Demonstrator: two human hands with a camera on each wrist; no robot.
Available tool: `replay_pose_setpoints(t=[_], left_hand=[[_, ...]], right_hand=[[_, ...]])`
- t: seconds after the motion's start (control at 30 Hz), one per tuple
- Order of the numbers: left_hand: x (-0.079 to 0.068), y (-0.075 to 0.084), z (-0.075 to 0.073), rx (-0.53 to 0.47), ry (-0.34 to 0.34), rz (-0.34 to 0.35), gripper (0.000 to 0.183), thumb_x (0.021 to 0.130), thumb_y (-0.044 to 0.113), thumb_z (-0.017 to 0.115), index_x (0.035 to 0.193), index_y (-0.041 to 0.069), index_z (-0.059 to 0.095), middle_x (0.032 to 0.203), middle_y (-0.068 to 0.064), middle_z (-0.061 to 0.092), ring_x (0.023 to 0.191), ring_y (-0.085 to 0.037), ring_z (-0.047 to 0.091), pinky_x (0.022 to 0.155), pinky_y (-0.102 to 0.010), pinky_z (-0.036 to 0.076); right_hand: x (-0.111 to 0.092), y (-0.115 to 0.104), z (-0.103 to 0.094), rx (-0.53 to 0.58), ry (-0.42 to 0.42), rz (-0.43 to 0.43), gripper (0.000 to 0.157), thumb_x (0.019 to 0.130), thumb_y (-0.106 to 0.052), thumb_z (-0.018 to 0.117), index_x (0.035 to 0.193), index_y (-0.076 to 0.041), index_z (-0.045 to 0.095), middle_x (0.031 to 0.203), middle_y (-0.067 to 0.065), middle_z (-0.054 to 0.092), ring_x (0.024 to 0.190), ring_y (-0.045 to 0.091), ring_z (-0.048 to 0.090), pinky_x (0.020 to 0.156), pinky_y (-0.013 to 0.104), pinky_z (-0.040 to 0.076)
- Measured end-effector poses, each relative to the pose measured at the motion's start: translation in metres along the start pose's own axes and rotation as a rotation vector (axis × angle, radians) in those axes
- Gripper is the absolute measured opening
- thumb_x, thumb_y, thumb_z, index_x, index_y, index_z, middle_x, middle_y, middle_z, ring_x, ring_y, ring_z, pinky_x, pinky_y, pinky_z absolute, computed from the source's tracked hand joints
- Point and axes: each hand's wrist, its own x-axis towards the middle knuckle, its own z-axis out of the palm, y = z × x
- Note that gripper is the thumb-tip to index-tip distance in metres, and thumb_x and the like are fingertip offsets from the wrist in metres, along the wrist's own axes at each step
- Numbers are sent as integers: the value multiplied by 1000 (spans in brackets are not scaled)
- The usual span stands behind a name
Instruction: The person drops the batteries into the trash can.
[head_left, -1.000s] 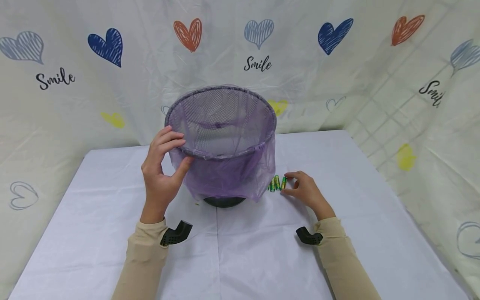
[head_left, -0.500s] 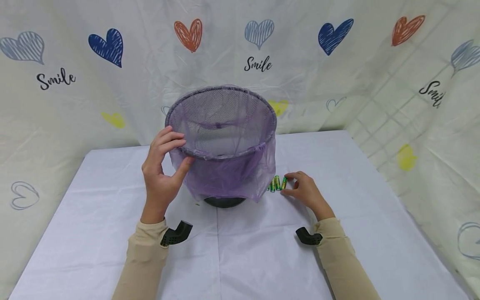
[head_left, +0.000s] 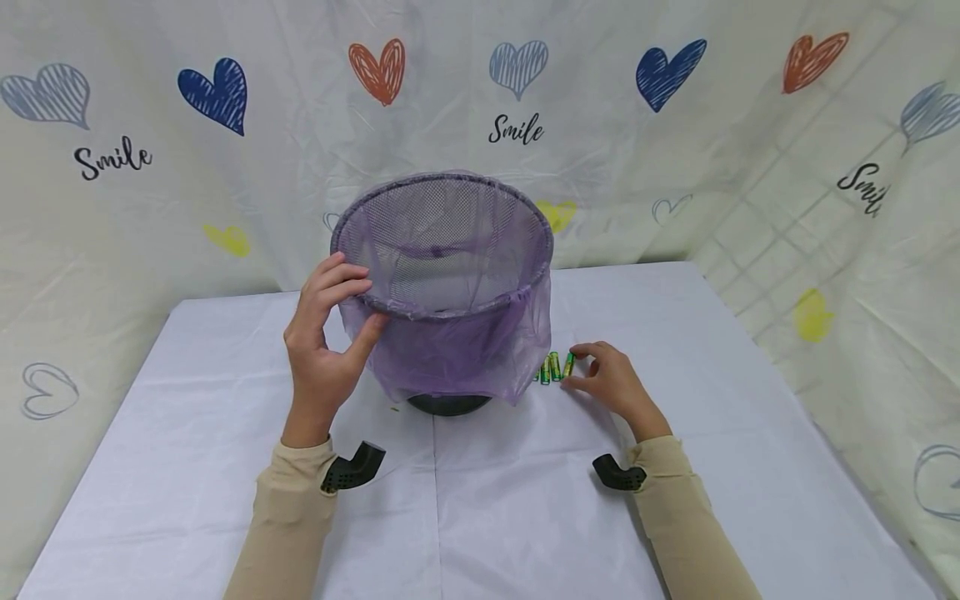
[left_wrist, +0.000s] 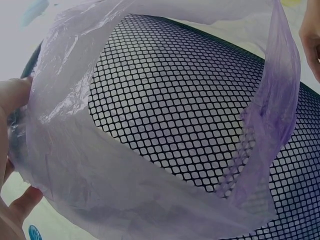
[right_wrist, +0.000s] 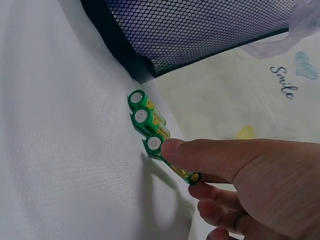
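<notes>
Almost nothing has moved since the earlier frames; both hands and the bin keep their places, and only the whole head view shifts very slightly. Behind hangs a pale, creased sheet [head_left: 442,125], printed with scribbled hearts [head_left: 376,72]. Before it, the table [head_left: 517,517] wears a white, lightly folded cloth. On it stands the round mesh bin [left_wrist: 175,110], with small regular holes and a smooth dark base [head_left: 448,406]. Thin, glossy plastic of the purple bag [head_left: 442,358] lines it and hangs wrinkled over the rim [head_left: 517,192]. From the lower edge, two forearms in beige sleeves [head_left: 288,508] slant toward the bin. Person's left hand [head_left: 320,358] is moderately spread and raised, gripping the rim with curved fingers at the left and thumb at the front. Right hand [head_left: 611,379] is lower, near the cloth, pinching one battery [head_left: 569,365] between thumb and index finger. Black pieces [head_left: 356,467] sit at both wrists. This battery, a shiny green cylinder, is to the right of the bin; whether it touches the cloth, I cannot tell. Between them the other batteries [right_wrist: 145,119] lie side by side, partly hidden by the bag in the head view.
</notes>
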Motion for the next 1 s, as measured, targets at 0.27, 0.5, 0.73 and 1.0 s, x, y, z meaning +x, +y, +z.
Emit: replay_pose_setpoints(t=[0.27,0.5,0.73,1.0], left_hand=[[0,1,1,-1,2,0,46,87,33,72,102,-10,65,109,-27,64,124,-47,49,116,-51,38],[0,1,1,-2,4,-1,46,87,33,72,102,-10,65,108,-27,64,123,-48,49,116,-51,37],[0,1,1,-9,2,1,46,87,33,72,102,-10,65,109,-27,64,124,-48,49,116,-51,37],[0,0,1,-14,7,9,45,86,32,72,102,-10,65,109,-27,64,125,-46,49,116,-51,37]], right_hand=[[-2,-5,-3,12,13,-16,52,76,-22,82,121,-3,64,110,15,64,80,22,54,61,25,41],[-4,-14,-10,19,50,-43,50,77,-23,81,120,-4,65,114,14,66,82,22,55,60,23,42],[-8,-27,-18,20,92,-96,49,77,-24,81,120,-4,65,114,12,66,82,23,56,64,26,44],[-12,-39,-24,5,112,-138,49,78,-24,80,121,-6,64,114,11,65,82,22,55,66,28,45]])
